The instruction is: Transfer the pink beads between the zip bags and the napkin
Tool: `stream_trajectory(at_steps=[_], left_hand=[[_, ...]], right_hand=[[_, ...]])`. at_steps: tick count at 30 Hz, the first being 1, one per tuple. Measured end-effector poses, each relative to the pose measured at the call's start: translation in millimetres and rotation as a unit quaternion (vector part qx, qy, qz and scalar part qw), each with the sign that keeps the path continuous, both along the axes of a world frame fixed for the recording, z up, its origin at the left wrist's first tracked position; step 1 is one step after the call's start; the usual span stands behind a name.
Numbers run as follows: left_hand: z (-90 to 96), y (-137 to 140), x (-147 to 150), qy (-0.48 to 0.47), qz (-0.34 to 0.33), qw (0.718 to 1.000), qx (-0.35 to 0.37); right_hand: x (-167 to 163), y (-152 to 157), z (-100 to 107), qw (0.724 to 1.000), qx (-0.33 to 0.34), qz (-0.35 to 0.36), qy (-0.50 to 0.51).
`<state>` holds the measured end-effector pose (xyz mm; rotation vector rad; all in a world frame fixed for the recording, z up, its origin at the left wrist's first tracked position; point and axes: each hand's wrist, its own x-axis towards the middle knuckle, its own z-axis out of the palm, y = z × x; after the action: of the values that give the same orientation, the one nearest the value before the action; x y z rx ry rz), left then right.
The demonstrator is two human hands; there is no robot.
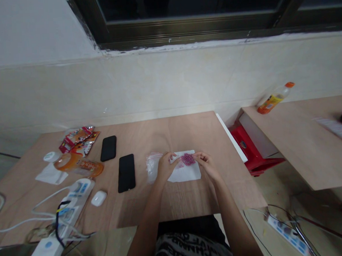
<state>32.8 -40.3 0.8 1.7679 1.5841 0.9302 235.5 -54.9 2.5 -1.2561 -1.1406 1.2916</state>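
Observation:
A cluster of small pink beads (188, 159) lies over a white sheet of paper (188, 175) near the middle of the table. From the left, my left hand (165, 167) reaches over the paper's edge with its fingers drawn together; a faint pinkish patch shows between it and the beads. My right hand (205, 164) pinches at the right edge of the cluster. Whatever either hand grips is too small to name. Clear plastic bags (152, 164) lie beside and partly under my left hand.
Two black phones (126, 173) lie left of the bags. Further left are an earbud case (99, 198), a power strip (77, 199) with cables, an orange bottle (80, 165) on its side and snack packets (80, 141). A red stool (249, 148) stands between the tables.

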Motion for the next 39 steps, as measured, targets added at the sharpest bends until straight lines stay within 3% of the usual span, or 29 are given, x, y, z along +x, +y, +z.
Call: stream_trajectory(at_steps=[8, 13, 18, 26, 30, 33, 39], left_hand=[[-0.4, 16, -5, -0.020, -0.047, 0.998, -0.023], [1.9, 20, -6, -0.042, -0.046, 0.998, -0.032], [0.7, 24, -6, -0.012, -0.036, 0.998, -0.041], [7.7, 28, -1, 0.034, -0.047, 0.997, -0.058], [13.9, 29, 2, 0.040, -0.067, 0.995, -0.061], [17.9, 29, 1, 0.040, -0.086, 0.994, -0.060], [22.7, 32, -4, 0.042, -0.118, 0.991, -0.057]], right_hand=[[-2, 2, -15, 0.994, -0.035, -0.046, 0.088], [-5, 4, -20, 0.977, -0.048, -0.084, 0.189], [-6, 9, -23, 0.968, -0.061, -0.035, 0.240], [-21, 29, -27, 0.985, -0.087, -0.021, 0.151], [-34, 37, -23, 0.999, -0.030, 0.021, 0.006], [-37, 41, -21, 0.991, 0.011, 0.087, -0.096], [-36, 41, -15, 0.977, 0.070, 0.134, -0.151]])
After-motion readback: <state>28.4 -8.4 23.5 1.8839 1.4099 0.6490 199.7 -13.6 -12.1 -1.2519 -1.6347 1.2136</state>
